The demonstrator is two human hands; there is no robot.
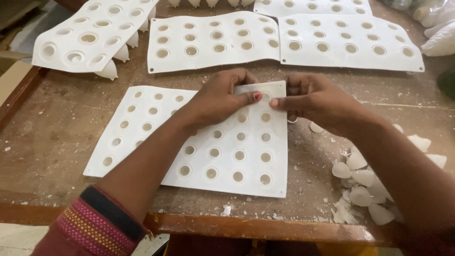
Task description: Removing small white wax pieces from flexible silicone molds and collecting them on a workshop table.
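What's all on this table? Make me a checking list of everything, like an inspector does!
Surface: brown wooden table with a raised rim, dusted with white crumbs.
Job's things: white mould sheet with rows of round holes, lying flat; its far right corner is lifted.
Clutter: pile of white cone-shaped pieces and broken shells to the right; three more mould sheets behind, another tilted one far left.
Grippers: left hand and right hand both pinch the sheet's far edge.
Cables: nothing seen.
Surroundings: white bags at the far right corner.

Soft, even daylight, faint shadows under the hands [265, 97], mild glare on white moulds [213, 40], slight wide-angle edge distortion.
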